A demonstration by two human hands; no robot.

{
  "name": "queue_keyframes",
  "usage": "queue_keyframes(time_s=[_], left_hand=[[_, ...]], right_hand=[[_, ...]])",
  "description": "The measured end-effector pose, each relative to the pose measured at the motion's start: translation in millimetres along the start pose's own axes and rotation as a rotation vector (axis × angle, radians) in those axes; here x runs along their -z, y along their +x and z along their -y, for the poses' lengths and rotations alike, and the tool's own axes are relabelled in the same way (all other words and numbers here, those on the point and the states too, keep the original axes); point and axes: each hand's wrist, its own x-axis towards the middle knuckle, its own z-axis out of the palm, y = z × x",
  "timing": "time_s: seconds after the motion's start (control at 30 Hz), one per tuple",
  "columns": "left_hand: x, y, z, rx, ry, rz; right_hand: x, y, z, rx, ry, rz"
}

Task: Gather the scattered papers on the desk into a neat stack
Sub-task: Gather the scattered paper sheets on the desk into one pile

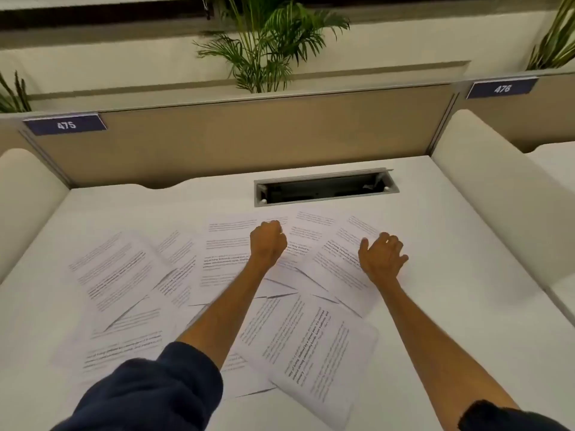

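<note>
Scattered across the smooth white desk (451, 244): printed white paper sheets (217, 275), overlapping at odd angles from the left-centre to the near right, no two edges squared. Farthest sheets just short of the rectangular grey cable-tray opening (325, 188) set into the desktop; nearest sheet (314, 353) tilted, lying toward the front edge between the two forearms.

Left hand (267, 244) out over the far middle of the spread, curled into a loose fist with the knuckles forward (whether a sheet edge is pinched inside cannot be told from this angle). Resting on or just above the sheet with printed text beneath it — contact not certain. Dark navy sleeve (149, 396) pushed up to the elbow.

Right hand (382, 258) to the right, palm down, fingers spread wide and slightly bent, laid on the rightmost far sheet (336, 262) near its outer edge. Nothing gripped. Dark cuff just visible at the lower right corner.

Behind the desk, a tan fabric partition panel (249, 141) with a blue number plate reading 475 (66, 124) at its left and another reading 476 (502, 88) on the next bay. Cream padded side dividers on both flanks, green palm fronds (264, 42) above the partition.
</note>
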Motion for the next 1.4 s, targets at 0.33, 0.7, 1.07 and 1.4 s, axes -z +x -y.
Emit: queue_keyframes(time_s=[0.33,0.7,1.07,1.4], left_hand=[[-38,-12,1,0.222,-0.091,0.301],[-45,1,-16,0.357,-0.337,0.281],[-49,3,-17,0.604,-0.672,0.258],[-51,-4,-29,0.647,-0.375,0.206]], right_hand=[[-28,-12,-10,-0.240,-0.107,0.207],[-46,-23,19,-0.035,0.038,0.254],[-45,-22,33,0.017,0.148,0.227],[-38,-11,47,-0.045,0.215,0.323]])
